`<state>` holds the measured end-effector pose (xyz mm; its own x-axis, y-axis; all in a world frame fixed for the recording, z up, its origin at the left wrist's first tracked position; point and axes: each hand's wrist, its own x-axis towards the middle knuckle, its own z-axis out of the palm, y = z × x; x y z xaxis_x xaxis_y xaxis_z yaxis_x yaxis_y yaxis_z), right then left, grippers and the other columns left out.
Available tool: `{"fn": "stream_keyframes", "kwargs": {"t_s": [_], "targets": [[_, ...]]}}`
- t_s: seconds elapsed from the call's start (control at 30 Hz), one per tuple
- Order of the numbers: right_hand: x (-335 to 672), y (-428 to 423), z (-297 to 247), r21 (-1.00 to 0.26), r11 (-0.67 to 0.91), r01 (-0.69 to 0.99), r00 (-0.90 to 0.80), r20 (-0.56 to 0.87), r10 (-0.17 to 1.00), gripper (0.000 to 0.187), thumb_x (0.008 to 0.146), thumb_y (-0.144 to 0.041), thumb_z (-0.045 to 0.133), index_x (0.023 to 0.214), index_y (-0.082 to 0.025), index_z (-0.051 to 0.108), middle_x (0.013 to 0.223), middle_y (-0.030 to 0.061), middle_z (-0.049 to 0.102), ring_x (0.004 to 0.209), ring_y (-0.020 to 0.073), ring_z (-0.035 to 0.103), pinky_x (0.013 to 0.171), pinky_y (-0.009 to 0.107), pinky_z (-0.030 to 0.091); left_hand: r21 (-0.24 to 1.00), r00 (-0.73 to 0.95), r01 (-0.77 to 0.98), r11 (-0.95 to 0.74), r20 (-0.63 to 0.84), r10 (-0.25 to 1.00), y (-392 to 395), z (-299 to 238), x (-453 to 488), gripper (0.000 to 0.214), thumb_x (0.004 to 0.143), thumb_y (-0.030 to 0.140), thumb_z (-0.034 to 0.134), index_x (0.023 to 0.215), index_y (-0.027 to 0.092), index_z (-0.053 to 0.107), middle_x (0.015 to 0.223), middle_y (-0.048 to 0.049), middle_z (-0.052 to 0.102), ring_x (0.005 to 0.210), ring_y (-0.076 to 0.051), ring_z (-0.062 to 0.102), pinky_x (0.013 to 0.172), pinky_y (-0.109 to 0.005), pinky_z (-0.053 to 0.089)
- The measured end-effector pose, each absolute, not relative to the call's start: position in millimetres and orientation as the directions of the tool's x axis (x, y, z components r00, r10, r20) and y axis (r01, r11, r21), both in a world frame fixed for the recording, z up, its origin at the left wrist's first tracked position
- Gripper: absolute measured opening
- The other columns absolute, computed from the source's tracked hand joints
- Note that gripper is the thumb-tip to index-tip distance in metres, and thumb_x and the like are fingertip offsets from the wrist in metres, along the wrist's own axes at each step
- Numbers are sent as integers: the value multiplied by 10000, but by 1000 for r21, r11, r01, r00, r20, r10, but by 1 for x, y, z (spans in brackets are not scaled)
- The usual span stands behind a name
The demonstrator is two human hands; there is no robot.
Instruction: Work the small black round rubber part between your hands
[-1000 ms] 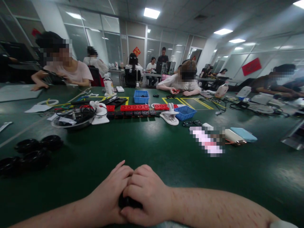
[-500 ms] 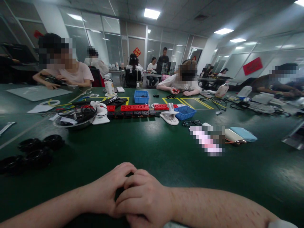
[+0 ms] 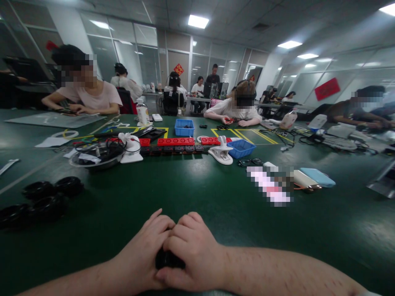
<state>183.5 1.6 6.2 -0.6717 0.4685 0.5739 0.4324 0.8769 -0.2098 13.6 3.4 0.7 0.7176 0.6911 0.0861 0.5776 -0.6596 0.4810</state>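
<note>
Near the table's front edge, my left hand (image 3: 145,242) and my right hand (image 3: 194,248) are pressed together around a glossy black coil (image 3: 168,260). Only a dark piece of it shows between the palms; its shape and ends are mostly hidden by my fingers. The right fingers curl over its top, with the thumb below. My left fingers wrap its far side, one finger sticking up. Several similar black coils (image 3: 47,205), which look like wound cable, lie in a group to the left.
Ahead are a metal bowl (image 3: 98,162) of black parts, white clip-on bases (image 3: 221,154), red power strips (image 3: 175,141) and blue bins (image 3: 240,149). At right lie glasses (image 3: 249,162) and a light-blue case (image 3: 317,176). Co-workers sit across the green table (image 3: 210,189).
My hands have shifted apart slightly and turned, so the black coil now shows between them. A left finger has lifted. Across the table at left, a person's hands have drawn together.
</note>
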Motion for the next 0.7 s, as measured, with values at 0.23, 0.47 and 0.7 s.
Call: {"fn": "stream_keyframes", "kwargs": {"t_s": [0.23,0.47,0.7], "targets": [[186,5,8,-232,963,134,-818,524,240,154,727,-231,450,792,-188,582,779,-20,642,779,143,490,769,303,365,611,807,450,-651,34,590,18,10,12,424,501,262,735,899,218,596,1024,-19,486,967,-236,484,869,-337,447],[185,0,12,-273,942,193,-662,673,331,379,840,-430,345,918,-143,579,890,49,633,866,164,517,772,313,373,528,840,461,-713,-1,542,14,15,8,717,534,345,743,1186,253,459,1180,-48,479,1111,-293,445,1059,-552,200],[181,-1,5,-276,880,387,-600,649,468,550,820,-647,310,725,-163,555,697,20,572,661,147,466,629,309,323,425,723,591,-685,98,684,-4,-2,14,486,604,399,698,1020,205,537,992,-54,540,1000,-277,505,1049,-594,171]]}}
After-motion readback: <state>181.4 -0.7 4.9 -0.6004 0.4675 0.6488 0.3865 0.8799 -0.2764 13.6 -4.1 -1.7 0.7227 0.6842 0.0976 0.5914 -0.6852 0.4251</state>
